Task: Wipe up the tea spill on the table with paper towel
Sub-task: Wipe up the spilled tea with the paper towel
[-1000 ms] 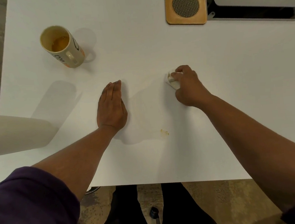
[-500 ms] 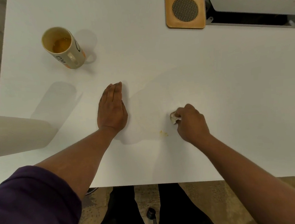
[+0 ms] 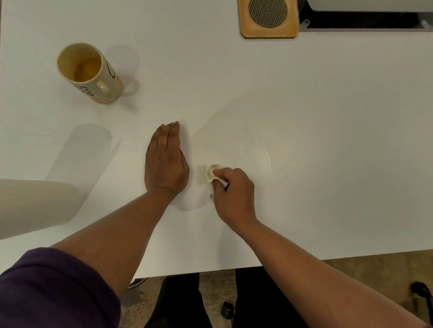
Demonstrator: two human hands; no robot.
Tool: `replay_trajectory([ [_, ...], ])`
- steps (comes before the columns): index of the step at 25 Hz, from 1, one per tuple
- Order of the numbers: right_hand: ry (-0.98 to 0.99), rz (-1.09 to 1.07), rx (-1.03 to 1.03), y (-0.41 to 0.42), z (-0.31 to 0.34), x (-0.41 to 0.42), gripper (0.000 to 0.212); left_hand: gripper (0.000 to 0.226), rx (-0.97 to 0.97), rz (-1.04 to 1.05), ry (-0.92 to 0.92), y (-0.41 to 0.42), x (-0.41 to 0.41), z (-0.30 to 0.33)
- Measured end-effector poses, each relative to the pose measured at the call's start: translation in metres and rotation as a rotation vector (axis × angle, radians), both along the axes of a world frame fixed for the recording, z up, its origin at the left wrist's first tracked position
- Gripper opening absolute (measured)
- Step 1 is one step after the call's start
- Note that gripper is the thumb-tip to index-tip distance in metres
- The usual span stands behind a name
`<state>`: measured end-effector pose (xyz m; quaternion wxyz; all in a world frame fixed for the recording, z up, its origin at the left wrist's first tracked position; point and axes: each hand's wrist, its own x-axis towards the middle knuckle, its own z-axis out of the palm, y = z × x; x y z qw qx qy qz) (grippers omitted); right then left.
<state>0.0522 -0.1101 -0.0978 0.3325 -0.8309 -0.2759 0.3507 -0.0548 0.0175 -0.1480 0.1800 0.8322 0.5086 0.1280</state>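
On the table's (image 3: pixel 339 154) left edge, toward the near corner, a roll of paper towel (image 3: pixel 24 204) juts in from outside the picture, its pale side filling the lower left; how it stands cannot be told. A purple sleeve (image 3: pixel 45 306) covers the upper part of the person's left arm at the near left corner.

Toward the far left corner stands a cream mug (image 3: pixel 91 72) with dark lettering and an orange patch near its base, its handle facing the near edge. It holds a shallow pool of amber tea at the bottom, and the inner wall above that is bare.

Around the middle of the table the left hand (image 3: pixel 167 162) lies flat, palm down, fingers straight and together, pointing to the far edge, holding nothing. Just beside it, apart from it, the right hand (image 3: pixel 234 191) has its fingers curled round a small crumpled wad of paper towel (image 3: pixel 212 173), which pokes out at the fingertips and presses on the tabletop. A faint, pale yellowish smear of tea (image 3: pixel 247 146) spreads in arcs from the wad toward the far edge and the right.

At the far edge, right of the middle, sits a square wooden piece with a round metal mesh centre (image 3: pixel 268 9). Touching its right side, a grey metal hatch (image 3: pixel 368 4) is set into the tabletop with its lid tilted up; the dark recess beneath shows no clear contents.
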Motion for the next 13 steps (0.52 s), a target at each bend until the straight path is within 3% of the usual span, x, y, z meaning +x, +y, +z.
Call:
replay_trajectory([
  [3,0.444,-0.329,0.153,0.018,0.007,0.031,0.032,0.054,0.002,0.001,-0.005,0.000,0.000,0.000],
  [5,0.513,-0.379,0.182,0.025,0.009,0.060,0.025,0.055,0.003,0.001,-0.004,0.001,-0.001,-0.001],
  [7,0.481,-0.358,0.154,0.028,0.011,0.087,0.019,0.054,0.005,0.000,-0.003,0.000,-0.001,0.000],
  [10,0.401,-0.287,0.102,0.029,0.012,0.115,0.027,0.054,0.011,0.005,-0.009,0.000,0.000,-0.001],
  [13,0.121,-0.135,0.080,0.025,0.010,0.130,0.040,0.054,0.018,0.009,-0.009,-0.001,-0.001,-0.002],
])
